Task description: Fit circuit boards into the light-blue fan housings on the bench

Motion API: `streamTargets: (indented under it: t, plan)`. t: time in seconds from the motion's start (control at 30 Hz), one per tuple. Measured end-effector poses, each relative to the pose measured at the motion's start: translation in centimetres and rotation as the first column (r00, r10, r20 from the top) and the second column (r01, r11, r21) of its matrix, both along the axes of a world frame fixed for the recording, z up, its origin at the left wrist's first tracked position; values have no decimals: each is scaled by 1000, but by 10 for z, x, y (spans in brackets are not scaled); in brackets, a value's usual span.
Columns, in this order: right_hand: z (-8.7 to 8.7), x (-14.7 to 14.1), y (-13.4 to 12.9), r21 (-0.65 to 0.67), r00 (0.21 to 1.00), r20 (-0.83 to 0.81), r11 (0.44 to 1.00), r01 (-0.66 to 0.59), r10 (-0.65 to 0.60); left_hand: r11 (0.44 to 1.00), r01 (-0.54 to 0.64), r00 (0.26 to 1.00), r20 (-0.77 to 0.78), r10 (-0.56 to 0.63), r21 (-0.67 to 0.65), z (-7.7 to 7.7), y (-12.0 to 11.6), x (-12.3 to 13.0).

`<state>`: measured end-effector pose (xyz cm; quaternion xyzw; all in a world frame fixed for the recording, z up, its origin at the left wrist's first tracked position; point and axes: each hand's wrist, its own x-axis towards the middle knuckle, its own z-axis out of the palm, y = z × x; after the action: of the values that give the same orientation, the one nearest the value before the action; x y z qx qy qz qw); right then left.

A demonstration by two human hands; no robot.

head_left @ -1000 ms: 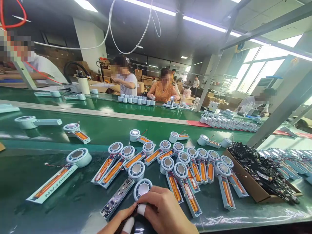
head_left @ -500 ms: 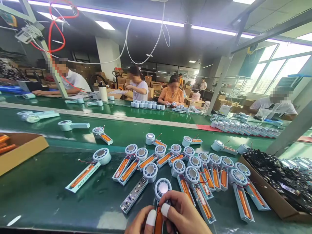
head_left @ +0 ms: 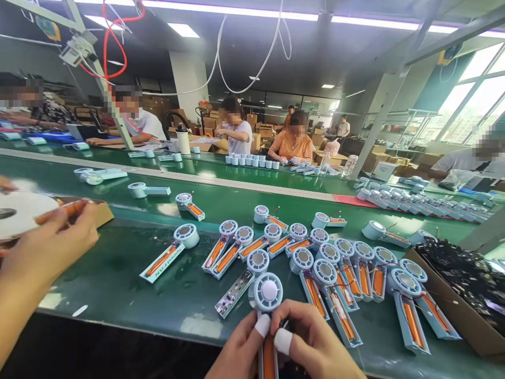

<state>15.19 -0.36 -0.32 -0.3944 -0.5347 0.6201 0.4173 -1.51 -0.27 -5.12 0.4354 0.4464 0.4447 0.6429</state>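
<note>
My left hand (head_left: 243, 345), thumb wrapped in white tape, is closed around the handle of a light blue handheld fan (head_left: 269, 292). The fan's round head points away from me, and an orange battery (head_left: 269, 355) lies in the open handle. At the neck of that fan, my right hand (head_left: 315, 342) pinches with thumb and forefinger, a white covering on the thumb. Something small and dark shows under its fingers, mostly hidden. Just left of my hands lies a fan with a bare circuit board (head_left: 235, 293) on its handle.
Several opened fans with orange batteries (head_left: 325, 272) spread over the green bench (head_left: 130, 316). At right stands a carton (head_left: 445, 310) of dark boards. On the left, another person's hand (head_left: 51, 242) holds an orange battery beside a white roll (head_left: 26, 213). Co-workers sit across the line.
The view has swung left, so the bench appears shifted right. Another person's hands, with a white roll and battery, have come in at left. My hands stay on the same fan.
</note>
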Motion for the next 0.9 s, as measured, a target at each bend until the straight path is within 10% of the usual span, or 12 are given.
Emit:
streamTargets:
  t: [0.27,0.5,0.7,0.9]
  plan:
    - [0,23,3,115,968,220,989,95,-119,997,-54,995,-82,58,56,25,2,15]
    - [0,12,2,-96,975,-29,971,217,-221,988,-147,984,-107,141,-43,13,-6,17]
    - [-1,8,3,-308,921,-292,937,163,-257,981,-4,990,-137,32,193,24,-3,16]
    - [-6,11,-5,-115,959,-157,969,218,-234,959,-126,938,-283,198,254,13,-4,21]
